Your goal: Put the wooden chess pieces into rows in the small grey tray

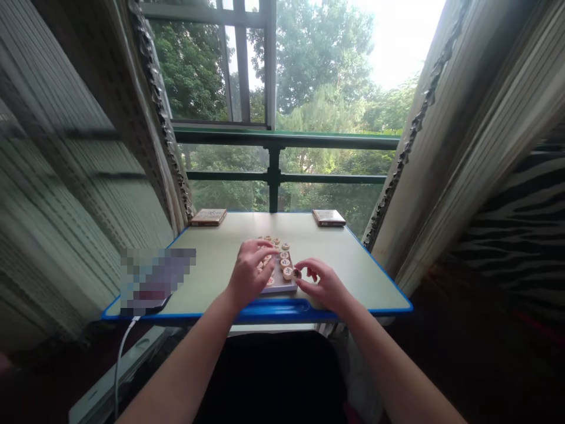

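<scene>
Several round wooden chess pieces (285, 259) lie in a small flat tray (282, 287) in the middle of a pale table (353, 259) with a blue rim. My left hand (251, 271) rests over the left part of the tray, fingers curled down onto the pieces; whether it grips one is hidden. My right hand (320, 282) is at the tray's right edge and pinches one round piece (296, 274) between thumb and forefinger.
Two flat wooden box halves sit at the table's far edge, one at the left (208, 217) and one at the right (329, 218). A phone with a white cable (152, 297) lies at the near left corner. Curtains hang at both sides, a window railing behind.
</scene>
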A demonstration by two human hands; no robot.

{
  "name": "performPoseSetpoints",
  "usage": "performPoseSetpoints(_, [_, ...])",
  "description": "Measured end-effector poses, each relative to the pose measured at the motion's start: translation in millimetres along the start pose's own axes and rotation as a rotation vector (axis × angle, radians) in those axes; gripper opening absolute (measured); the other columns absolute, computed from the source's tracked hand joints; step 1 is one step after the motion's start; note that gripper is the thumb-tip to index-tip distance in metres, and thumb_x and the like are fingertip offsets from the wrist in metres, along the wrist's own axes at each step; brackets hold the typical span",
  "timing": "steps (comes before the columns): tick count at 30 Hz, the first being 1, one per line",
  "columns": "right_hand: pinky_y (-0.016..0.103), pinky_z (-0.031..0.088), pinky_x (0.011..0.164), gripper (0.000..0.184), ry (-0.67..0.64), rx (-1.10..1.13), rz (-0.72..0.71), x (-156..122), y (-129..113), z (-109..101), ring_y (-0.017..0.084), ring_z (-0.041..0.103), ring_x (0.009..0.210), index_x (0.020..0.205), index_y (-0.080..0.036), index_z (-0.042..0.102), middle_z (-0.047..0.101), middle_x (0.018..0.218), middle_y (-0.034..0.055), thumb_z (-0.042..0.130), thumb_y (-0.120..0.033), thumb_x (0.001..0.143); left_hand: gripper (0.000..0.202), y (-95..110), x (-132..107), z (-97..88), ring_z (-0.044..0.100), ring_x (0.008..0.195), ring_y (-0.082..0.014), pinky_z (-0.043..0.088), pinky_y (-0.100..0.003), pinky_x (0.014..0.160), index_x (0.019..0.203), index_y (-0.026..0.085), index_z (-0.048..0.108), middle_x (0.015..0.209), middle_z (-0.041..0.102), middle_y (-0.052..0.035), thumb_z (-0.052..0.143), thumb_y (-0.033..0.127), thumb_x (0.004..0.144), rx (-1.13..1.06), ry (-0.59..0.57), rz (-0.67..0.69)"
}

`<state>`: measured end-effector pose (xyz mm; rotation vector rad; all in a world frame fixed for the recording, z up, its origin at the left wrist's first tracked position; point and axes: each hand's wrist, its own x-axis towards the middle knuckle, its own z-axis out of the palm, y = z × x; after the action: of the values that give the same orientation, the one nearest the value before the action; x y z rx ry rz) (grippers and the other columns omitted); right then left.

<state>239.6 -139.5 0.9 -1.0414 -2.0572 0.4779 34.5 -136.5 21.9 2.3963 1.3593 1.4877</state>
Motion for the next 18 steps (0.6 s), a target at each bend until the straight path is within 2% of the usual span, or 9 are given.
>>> performPoseSetpoints(2, [0.025,0.044,0.064,0.023,-0.011,-0.019,-0.016,1.6,0.3,1.9,0.012,0.051,0.069,0.095,-0.02,0.062,0.064,0.088,0.0029,0.061,-0.023,0.072,0.019,1.3,-18.5,7.1,0.048,0.104,-0.0217,0.037,-0.039,0.095,0.086,0.023,0.067,0.103,0.06,-0.0053,0.049,0.025,0.081,0.018,-0.027,-0.054])
performPoseSetpoints(5, [0.024,0.044,0.065,0.019,-0.043,-0.035,-0.027,3.6,0.9,4.1,0.011,0.051,0.067,0.092,-0.02,0.063,0.064,0.087,0.0027,0.06,-0.025,0.074,0.018,6.4,-32.1,14.9,0.043,0.111,-0.0242,0.032,-0.042,0.098,0.088,0.025,0.069,0.11,0.058,-0.0046,0.053,0.025,0.078,0.085,-0.063,-0.06])
performPoseSetpoints(9, [0.024,0.045,0.065,0.016,-0.054,-0.05,-0.053,2.2,2.0,6.4,0.011,0.052,0.068,0.088,-0.02,0.065,0.063,0.086,0.003,0.063,-0.025,0.072,0.017,15.8,-37.5,17.4,0.035,0.118,-0.029,0.026,-0.047,0.1,0.086,0.027,0.071,0.118,0.055,-0.0028,0.06,0.029,0.073,0.19,-0.062,-0.035])
performPoseSetpoints(18, [0.025,0.045,0.067,0.013,-0.093,-0.027,-0.081,3.2,4.4,6.4,0.013,0.056,0.072,0.083,-0.02,0.07,0.063,0.087,0.0045,0.063,-0.025,0.074,0.017,17.8,-44.7,19.8,0.032,0.119,-0.0308,0.025,-0.048,0.097,0.083,0.029,0.073,0.123,0.052,-0.0025,0.058,0.031,0.075,0.258,-0.106,0.008])
